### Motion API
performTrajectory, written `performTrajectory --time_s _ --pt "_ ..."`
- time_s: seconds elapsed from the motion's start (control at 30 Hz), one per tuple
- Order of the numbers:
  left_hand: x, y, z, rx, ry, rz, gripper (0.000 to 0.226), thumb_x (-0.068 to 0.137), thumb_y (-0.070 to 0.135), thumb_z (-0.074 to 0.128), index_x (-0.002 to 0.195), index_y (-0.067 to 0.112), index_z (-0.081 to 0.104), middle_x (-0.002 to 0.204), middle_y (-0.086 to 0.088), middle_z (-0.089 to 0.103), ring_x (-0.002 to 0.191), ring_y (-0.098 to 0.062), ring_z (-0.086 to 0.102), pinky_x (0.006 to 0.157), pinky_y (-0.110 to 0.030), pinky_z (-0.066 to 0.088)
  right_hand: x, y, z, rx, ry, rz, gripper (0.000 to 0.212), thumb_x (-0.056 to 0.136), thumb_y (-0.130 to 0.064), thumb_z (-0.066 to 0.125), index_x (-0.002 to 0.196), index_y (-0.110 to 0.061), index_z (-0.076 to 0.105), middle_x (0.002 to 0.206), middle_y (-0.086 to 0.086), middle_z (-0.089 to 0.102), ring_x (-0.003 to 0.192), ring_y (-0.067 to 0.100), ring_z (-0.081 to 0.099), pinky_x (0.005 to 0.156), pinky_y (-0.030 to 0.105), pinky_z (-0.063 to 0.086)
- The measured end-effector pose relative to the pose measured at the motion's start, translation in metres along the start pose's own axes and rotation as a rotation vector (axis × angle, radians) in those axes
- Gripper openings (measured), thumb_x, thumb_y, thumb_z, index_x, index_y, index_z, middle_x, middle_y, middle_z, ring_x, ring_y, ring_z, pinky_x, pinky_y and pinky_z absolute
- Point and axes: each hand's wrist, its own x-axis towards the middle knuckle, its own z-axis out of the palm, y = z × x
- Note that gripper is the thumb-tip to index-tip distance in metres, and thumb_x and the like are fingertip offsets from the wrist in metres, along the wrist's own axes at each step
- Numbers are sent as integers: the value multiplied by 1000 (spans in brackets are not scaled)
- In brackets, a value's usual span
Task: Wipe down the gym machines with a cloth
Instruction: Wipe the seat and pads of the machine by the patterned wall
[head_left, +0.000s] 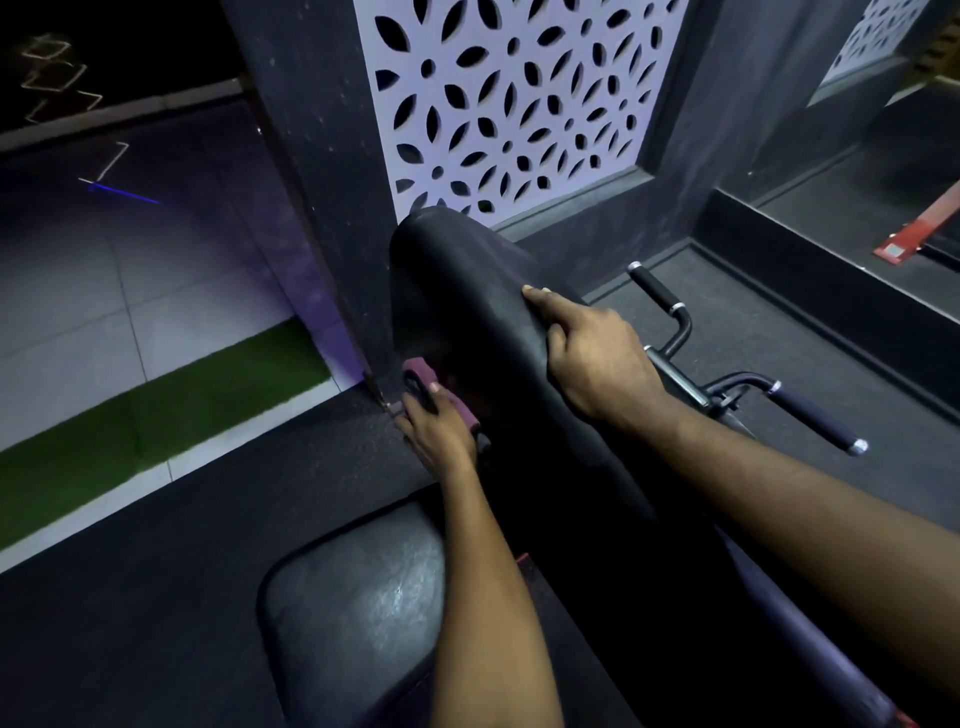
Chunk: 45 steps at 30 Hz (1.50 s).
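A long black padded rest (467, 291) of a gym machine slopes up through the middle of the view. My left hand (439, 431) presses a folded maroon cloth (415, 376) against the pad's left side, fingers lying over the cloth. My right hand (592, 348) rests on the pad's right upper edge, fingers curled over its rim. Below the pad sits the machine's black seat cushion (358, 597).
Two black-gripped handles (657, 288) (815, 418) stick out on the right of the pad. A dark pillar (322, 208) and a white cut-out screen (519, 104) stand close behind. A green strip (156, 405) and grey tiles lie to the left; a mirror (883, 171) is at right.
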Motion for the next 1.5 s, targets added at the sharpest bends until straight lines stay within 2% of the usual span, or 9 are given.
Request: performTrajectory --time_s 0.27,0.4,0.53,0.67,0.8,0.9,1.07,1.2,1.5 --pt "17 -12 -3 -3 -61 -84 61 107 42 40 159 14 26 162 -22 26 146 -39 31 116 -39 27 0 2 -1 11 -3 -5 54 98 -22 42 148 -40 49 149 -12 55 132 17 56 108 30 44" --pt "-11 -32 -3 -136 -27 -13 58 108 29 44 158 7 25 162 -17 29 148 -31 30 110 -19 21 3 5 3 9 -2 12 55 97 -24 41 147 -44 48 146 -14 57 128 17 59 104 27 45" --pt "0 -26 -4 -127 -71 -164 56 109 33 40 158 10 27 159 -17 36 144 -34 38 112 -31 31 5 6 5 10 -1 26 55 95 -28 38 147 -44 47 144 -15 59 125 18 61 103 28 46" --pt "-46 -37 -13 11 -58 -98 55 106 42 41 156 20 34 149 -21 46 134 -40 46 108 -41 37 1 2 1 -22 15 12 53 96 -29 38 145 -42 51 139 -12 63 121 21 62 99 31 48" --pt "-89 -19 -26 40 -31 -8 55 106 42 44 154 17 37 147 -20 45 133 -39 46 105 -40 37 -5 -3 -5 -192 109 5 34 96 -29 40 111 -21 70 106 4 73 99 33 60 84 42 51" --pt "-123 17 -37 4 12 104 56 105 44 45 155 19 37 147 -18 44 134 -36 45 107 -38 35 -14 -7 -13 -208 134 37 26 93 -24 46 91 -12 69 94 8 67 89 35 61 74 40 47" --pt "-160 59 -47 5 76 250 49 103 48 45 146 25 47 138 -15 48 124 -36 53 99 -39 41 -34 13 -28 -30 -11 67 40 88 -29 49 120 -28 73 113 7 75 108 33 68 89 39 56" --pt "-189 71 -38 160 62 296 54 99 56 43 148 33 40 134 -15 41 118 -40 53 96 -46 46 -60 31 -24 155 -27 -4 40 98 -15 52 135 -23 67 136 0 66 132 15 57 111 26 44" --pt "-112 141 -21 334 99 243 52 102 53 36 152 38 32 141 -21 36 123 -45 47 105 -48 38 -65 26 -22 235 47 16 59 83 -6 38 133 -20 67 129 0 71 121 18 65 105 34 52"
